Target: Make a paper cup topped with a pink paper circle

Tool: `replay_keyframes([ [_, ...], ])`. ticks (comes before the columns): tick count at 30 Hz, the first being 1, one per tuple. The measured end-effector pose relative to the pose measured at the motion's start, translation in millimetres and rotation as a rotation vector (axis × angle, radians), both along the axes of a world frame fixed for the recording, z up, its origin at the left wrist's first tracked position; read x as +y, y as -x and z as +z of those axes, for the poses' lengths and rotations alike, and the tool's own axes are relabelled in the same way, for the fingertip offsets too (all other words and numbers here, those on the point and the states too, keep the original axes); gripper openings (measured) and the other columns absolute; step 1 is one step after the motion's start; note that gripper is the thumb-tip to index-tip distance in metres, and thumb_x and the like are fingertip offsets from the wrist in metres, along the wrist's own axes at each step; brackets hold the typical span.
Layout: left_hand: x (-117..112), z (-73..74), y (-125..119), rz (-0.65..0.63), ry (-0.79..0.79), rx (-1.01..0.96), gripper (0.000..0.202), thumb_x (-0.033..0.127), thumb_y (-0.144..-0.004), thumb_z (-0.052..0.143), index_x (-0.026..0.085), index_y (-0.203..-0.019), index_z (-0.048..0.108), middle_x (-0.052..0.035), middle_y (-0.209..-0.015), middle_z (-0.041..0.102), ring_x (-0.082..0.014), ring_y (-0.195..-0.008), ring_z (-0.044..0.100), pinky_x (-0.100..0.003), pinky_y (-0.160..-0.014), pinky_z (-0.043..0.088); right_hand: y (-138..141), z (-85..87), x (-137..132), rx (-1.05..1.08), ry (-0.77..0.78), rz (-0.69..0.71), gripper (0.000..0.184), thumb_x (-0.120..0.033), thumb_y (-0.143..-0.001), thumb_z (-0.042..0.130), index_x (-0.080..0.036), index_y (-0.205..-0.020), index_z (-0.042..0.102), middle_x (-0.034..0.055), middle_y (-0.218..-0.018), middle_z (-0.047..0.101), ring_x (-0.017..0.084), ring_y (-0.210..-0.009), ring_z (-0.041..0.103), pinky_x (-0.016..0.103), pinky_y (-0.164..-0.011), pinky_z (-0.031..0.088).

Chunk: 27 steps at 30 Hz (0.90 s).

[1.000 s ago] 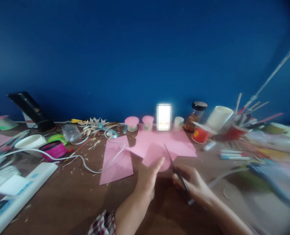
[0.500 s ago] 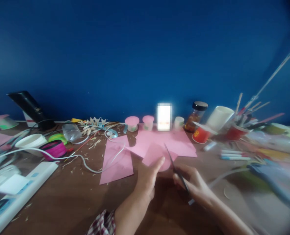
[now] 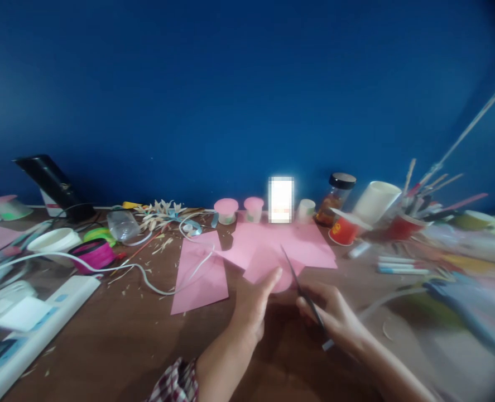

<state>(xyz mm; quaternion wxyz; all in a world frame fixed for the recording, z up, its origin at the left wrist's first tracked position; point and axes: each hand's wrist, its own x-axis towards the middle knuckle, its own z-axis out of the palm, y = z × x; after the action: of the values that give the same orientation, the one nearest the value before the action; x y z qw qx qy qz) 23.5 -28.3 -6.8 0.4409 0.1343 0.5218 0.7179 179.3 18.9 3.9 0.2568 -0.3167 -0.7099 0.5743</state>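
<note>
My left hand [image 3: 253, 307] grips a piece of pink paper [image 3: 268, 265] with a rounded near edge, thumb on top and the other fingers hidden below. My right hand [image 3: 328, 310] is closed around a slim dark cutting tool [image 3: 291, 265]; whether it is a knife or scissors I cannot tell. Its pointed blade slants up and left against the right side of the held paper. Behind it lie larger pink sheets [image 3: 320, 245], and a separate pink sheet [image 3: 201, 279] rests to the left.
Paper cups with pink round tops [image 3: 226, 209] line the wall beside a glowing blurred screen [image 3: 280, 198]. A lidded jar [image 3: 340, 195], a red cup of tools [image 3: 406, 226] and markers [image 3: 400, 265] stand or lie right. A power strip [image 3: 73, 296], its cable and wood shavings occupy the left.
Almost nothing differs. The view has shifted very slightly, and both hands keep the same hold on the paper and the tool.
</note>
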Motion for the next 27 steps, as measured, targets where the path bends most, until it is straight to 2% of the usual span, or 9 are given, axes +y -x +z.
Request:
replay_keyframes([
  [10,0,0.8,1,0.019,-0.032,0.002,0.059,0.03,-0.061,0.087,0.013,-0.112,0.062,-0.0128,-0.101,0.073,-0.0278,-0.101,0.068,-0.041,-0.094,0.051,0,-0.1,2,-0.008,0.024,0.004,0.039,-0.051,-0.079,0.069,-0.014,-0.074,0.06,-0.0025,-0.057,0.05,0.009,-0.049,0.042,0.02,-0.043,0.032],
  [19,0,14.4,-1,0.094,-0.003,0.005,0.066,0.022,-0.058,0.088,0.015,-0.117,0.06,-0.0102,-0.095,0.073,-0.0279,-0.099,0.068,-0.044,-0.096,0.049,-1,0.3,2,-0.004,0.02,0.014,0.037,-0.05,-0.08,0.069,-0.013,-0.078,0.063,-0.0021,-0.058,0.051,0.01,-0.052,0.044,0.02,-0.044,0.033],
  [27,-2,17.9,0,0.014,0.001,0.032,0.057,0.022,-0.06,0.087,0.014,-0.111,0.063,-0.0112,-0.094,0.074,-0.0297,-0.101,0.068,-0.043,-0.095,0.05,-2,-2.0,3,0.005,0.027,0.026,0.035,-0.047,-0.081,0.069,-0.014,-0.08,0.062,-0.0013,-0.063,0.052,0.01,-0.054,0.045,0.019,-0.045,0.035],
])
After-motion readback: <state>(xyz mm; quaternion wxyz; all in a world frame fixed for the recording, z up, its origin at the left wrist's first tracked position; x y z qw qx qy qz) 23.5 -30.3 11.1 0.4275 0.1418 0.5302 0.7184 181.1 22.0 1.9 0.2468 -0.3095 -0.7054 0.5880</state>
